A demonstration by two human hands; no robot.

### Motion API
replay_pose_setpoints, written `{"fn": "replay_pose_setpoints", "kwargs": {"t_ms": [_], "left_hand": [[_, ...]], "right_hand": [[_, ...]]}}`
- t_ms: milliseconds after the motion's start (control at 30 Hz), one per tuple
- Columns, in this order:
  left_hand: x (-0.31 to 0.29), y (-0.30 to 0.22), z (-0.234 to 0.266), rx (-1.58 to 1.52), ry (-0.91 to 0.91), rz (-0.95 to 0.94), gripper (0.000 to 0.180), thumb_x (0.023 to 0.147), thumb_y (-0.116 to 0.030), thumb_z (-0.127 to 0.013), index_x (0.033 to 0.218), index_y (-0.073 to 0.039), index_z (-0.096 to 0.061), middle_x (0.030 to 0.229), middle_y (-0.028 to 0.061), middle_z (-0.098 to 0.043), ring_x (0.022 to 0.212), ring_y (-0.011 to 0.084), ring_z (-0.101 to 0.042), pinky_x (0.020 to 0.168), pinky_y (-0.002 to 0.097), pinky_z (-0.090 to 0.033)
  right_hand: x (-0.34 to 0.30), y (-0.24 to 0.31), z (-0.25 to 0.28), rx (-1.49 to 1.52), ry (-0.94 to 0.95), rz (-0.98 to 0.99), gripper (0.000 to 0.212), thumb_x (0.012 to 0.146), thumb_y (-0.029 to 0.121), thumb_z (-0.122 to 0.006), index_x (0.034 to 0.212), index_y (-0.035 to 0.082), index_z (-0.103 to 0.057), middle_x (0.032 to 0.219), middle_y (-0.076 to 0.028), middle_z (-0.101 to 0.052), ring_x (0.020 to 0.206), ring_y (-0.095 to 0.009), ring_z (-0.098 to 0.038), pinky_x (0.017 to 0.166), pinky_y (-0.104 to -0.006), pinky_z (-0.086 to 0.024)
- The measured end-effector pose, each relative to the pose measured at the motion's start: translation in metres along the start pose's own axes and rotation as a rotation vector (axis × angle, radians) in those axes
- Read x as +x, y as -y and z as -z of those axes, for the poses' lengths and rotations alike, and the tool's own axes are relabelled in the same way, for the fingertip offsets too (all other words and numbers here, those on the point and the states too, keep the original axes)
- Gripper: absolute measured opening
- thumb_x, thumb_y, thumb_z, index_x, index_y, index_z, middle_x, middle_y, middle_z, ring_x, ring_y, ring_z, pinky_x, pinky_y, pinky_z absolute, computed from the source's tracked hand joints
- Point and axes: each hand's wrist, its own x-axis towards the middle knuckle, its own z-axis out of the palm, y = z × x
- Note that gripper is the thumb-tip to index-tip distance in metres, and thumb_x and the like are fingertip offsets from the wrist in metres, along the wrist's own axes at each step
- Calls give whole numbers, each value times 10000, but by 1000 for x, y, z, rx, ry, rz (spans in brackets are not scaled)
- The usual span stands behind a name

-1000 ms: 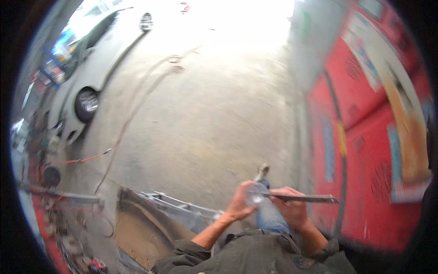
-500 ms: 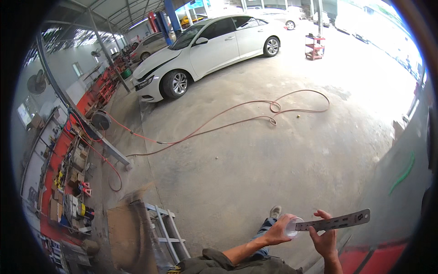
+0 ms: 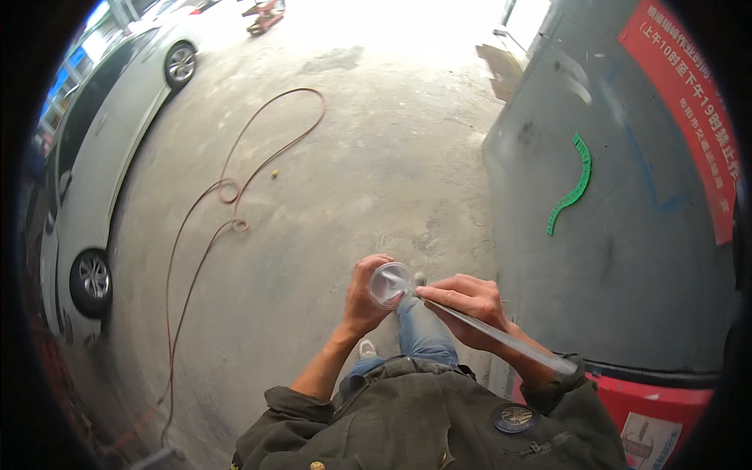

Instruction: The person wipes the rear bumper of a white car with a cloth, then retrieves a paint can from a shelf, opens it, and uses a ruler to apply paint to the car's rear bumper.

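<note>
My left hand (image 3: 360, 301) wraps round a clear plastic cup (image 3: 379, 288), whose round mouth faces up toward me. Something whitish shows inside, though I cannot make out whether it is liquid. Between the fingers of my right hand (image 3: 474, 301) is a long flat metal ruler (image 3: 517, 343). One end of it reaches to the cup's rim; the other slants back over my right forearm, blurred. Both hands are close together in front of my waist, above the floor.
A red hose (image 3: 270, 102) lies looped on the concrete floor (image 3: 313, 219). At left stands a white car (image 3: 117, 141). A grey panel (image 3: 627, 290) with a green curved strip (image 3: 583, 176) and a red sign (image 3: 681, 86) rises at right, above a red surface (image 3: 619, 399).
My view has swung right and down, shifting the car to the left edge and bringing the grey panel closer. Both hands still hold the cup and ruler; the ruler now slants toward my body.
</note>
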Motion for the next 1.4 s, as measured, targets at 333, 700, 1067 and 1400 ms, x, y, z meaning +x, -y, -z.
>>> {"fn": "replay_pose_setpoints", "kwargs": {"t_ms": [333,700,1067,1400], "left_hand": [[371,122,-74,97,-27,88,666,688,-68,-870,1278,-39,-563,1236,147,-604,1168,342,-594,989,423,-501],[755,264,-169,101,-106,24,663,688,-83,-881,1257,-24,-546,1193,153,-597,1123,341,-595,975,422,-494],[1163,367,-262,-60,250,-83,746,652,-123,-877,1308,-32,-532,1254,180,-557,1176,368,-555,1021,445,-460],[1493,461,-452,-238,476,136,722,697,-178,-894,1300,-54,-518,1205,136,-636,1126,318,-646,997,403,-504]], "right_hand": [[232,-302,67,53,-132,-185,294,857,23,-783,1148,65,-767,886,-132,-727,735,-252,-716,634,-344,-569],[497,-607,157,198,-114,-338,256,949,83,-737,1204,79,-760,902,-123,-727,655,-167,-619,616,-303,-525],[734,-881,289,96,-285,-466,234,936,99,-752,1170,94,-759,953,-111,-733,740,-215,-675,678,-327,-538],[870,-1228,416,425,-482,-782,162,922,126,-784,1046,24,-768,828,-91,-737,662,-88,-615,608,-272,-494]]}}
